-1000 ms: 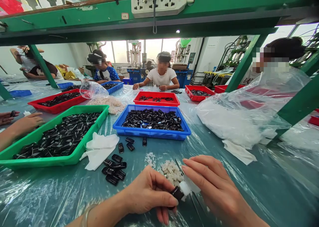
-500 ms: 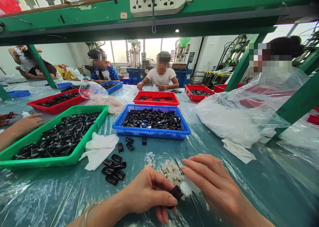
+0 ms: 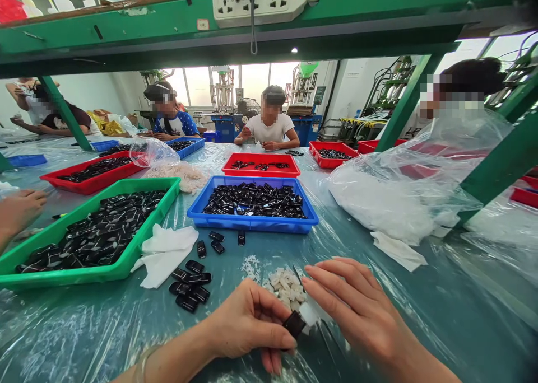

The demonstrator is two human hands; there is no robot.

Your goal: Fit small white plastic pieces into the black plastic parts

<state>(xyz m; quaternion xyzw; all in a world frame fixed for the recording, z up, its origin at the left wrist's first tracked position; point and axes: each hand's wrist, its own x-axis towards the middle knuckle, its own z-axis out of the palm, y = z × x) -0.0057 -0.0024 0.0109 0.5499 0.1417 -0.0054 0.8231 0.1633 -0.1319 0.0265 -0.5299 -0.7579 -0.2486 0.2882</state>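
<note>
My left hand (image 3: 252,321) pinches a small black plastic casing (image 3: 294,324) between thumb and fingers. A white piece (image 3: 309,314) touches the casing's far end and runs under my right hand (image 3: 361,304). The right fingers stretch over that piece, with the thumb hidden; they appear to grip it. Partly covered by the same hand, thin metal tweezers (image 3: 332,344) lie on the table. Behind the casing is a pile of small off-white pieces (image 3: 286,286), with tiny white bits (image 3: 251,268) beside it. Several black casings (image 3: 190,285) lie loose to the left.
A green tray (image 3: 126,268) and a blue tray (image 3: 252,222) hold many black casings. A white cloth (image 3: 166,254) lies between them. Clear plastic bags (image 3: 378,192) sit at right, by a green post (image 3: 496,170). A shelf beam (image 3: 126,36) crosses overhead. Co-workers sit around the table.
My view has shifted slightly, and my hands keep almost the same pose around the casing. At the left edge, a co-worker's hand has moved left; the casing beside it is out of sight.
</note>
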